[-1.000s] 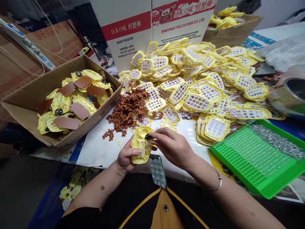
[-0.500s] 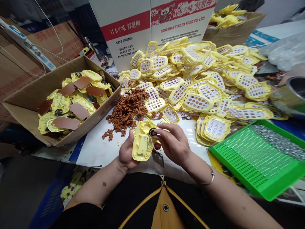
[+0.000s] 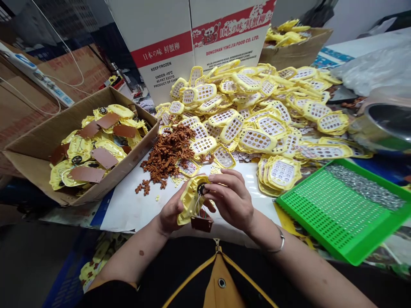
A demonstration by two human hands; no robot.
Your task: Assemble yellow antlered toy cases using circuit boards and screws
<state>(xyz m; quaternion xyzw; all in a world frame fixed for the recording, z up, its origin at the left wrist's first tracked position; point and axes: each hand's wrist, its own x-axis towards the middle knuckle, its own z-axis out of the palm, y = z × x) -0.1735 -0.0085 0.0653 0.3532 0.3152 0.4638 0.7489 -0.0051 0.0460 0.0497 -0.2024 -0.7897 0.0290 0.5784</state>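
At 12 o'clock, the white carton (image 3: 167,25) facing you reads "日本の味 鮮蟹柳" on its red band, with "KEEP FROZEN", "UNDER -18°C" and "40 PKT X227G" below. Its other panel has a red crab drawing and "DONGSHAN YINGJIA FOOD CO. LTD."; the smaller address lines are hard to read.

Half a second ago your yellow shell (image 3: 188,207) lay open towards you; now you have it tipped up on its side, and the brown board (image 3: 202,223) shows its flat face at the shell's 5 o'clock, hanging near thin wires.

The shell is in front of you, above the table's near edge. Your left hand (image 3: 171,214) has its fingers clamped round the shell's 8 o'clock side. Your right hand (image 3: 236,201) pinches the round black disc (image 3: 201,188) between thumb and fingertips at the shell's 1 o'clock, the other fingers slightly spread.

From the shell, knobbly, matt brown pieces (image 3: 167,156) heap at 11 o'clock, glossy yellow frames (image 3: 237,124) with rows of holes pile up at 1, and a perforated green plastic tray (image 3: 349,256) holds shiny metal bits (image 3: 366,186) at 3. The corrugated cardboard box (image 3: 122,171) of shells and boards sits at 10.
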